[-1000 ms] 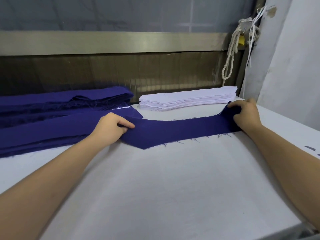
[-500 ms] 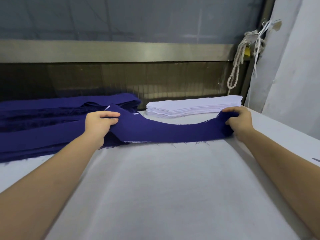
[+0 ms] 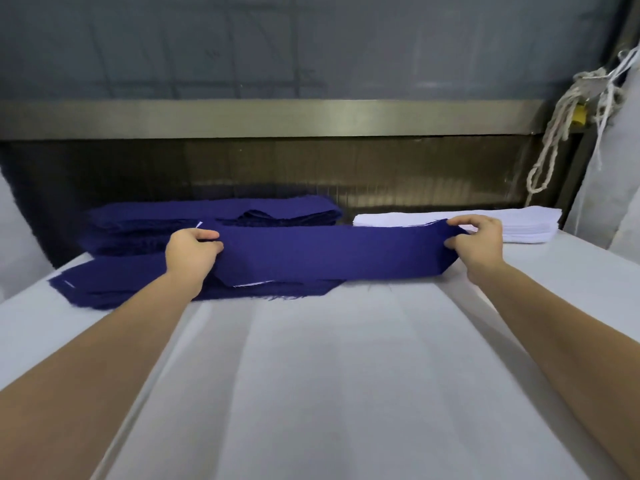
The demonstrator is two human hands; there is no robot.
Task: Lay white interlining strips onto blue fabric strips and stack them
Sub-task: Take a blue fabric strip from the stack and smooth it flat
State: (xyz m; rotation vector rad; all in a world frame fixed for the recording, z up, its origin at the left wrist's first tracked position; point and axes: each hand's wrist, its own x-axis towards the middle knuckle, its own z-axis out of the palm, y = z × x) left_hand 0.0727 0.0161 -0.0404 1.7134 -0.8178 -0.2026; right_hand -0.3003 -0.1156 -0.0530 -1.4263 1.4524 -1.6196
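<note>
Across the far half of the white-covered table (image 3: pixel 346 375), the blue fabric strip (image 3: pixel 329 251) is now pulled nearly straight between both hands. Half a second ago it sagged in a shallow curve, and a second ago its pointed lower edge lay on the cloth. It has also risen and shifted leftward, so its left part hangs over the low stack of laid blue strips (image 3: pixel 114 282).

The left hand (image 3: pixel 190 251) grips the strip's left end, thumb on top and fingers curled beneath. The right hand (image 3: pixel 479 242) pinches the bunched right end.

The strip is matt, deep blue woven cloth. A thin white edge (image 3: pixel 249 283) peeks out below it, and loose threads fray from the stack's edges.

Behind the right hand sits the neat stack of white interlining strips (image 3: pixel 530 226) in thin, even layers. A rumpled pile of blue fabric (image 3: pixel 207 216) lies at the back left. Long soft creases run down the smooth table cover. A knotted off-white rope (image 3: pixel 554 133) hangs beside the brushed metal rail (image 3: pixel 277 116).
</note>
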